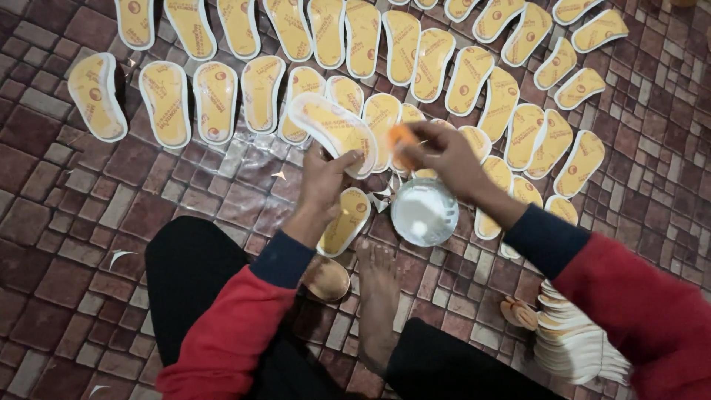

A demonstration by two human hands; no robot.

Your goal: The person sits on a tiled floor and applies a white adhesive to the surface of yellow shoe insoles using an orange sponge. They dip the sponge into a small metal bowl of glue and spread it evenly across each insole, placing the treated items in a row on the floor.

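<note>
Insole (333, 130) in left grip (322, 178), orange sponge (402, 137) in right grip (444, 155), above brick-patterned floor (59, 222).

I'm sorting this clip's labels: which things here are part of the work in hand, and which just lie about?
In use:
left hand holding a yellow insole
right hand with an orange applicator
white bowl

Lying about:
laid-out insoles on the tiled floor
stack of insoles
brown disc

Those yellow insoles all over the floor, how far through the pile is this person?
Done, it seems: dozens of yellow insoles laid out in rows on the brick floor. In hand: the left hand holds one insole while the right hand brings an orange applicator to it, above a white bowl. Left: a stack of insoles by the right arm.
</note>
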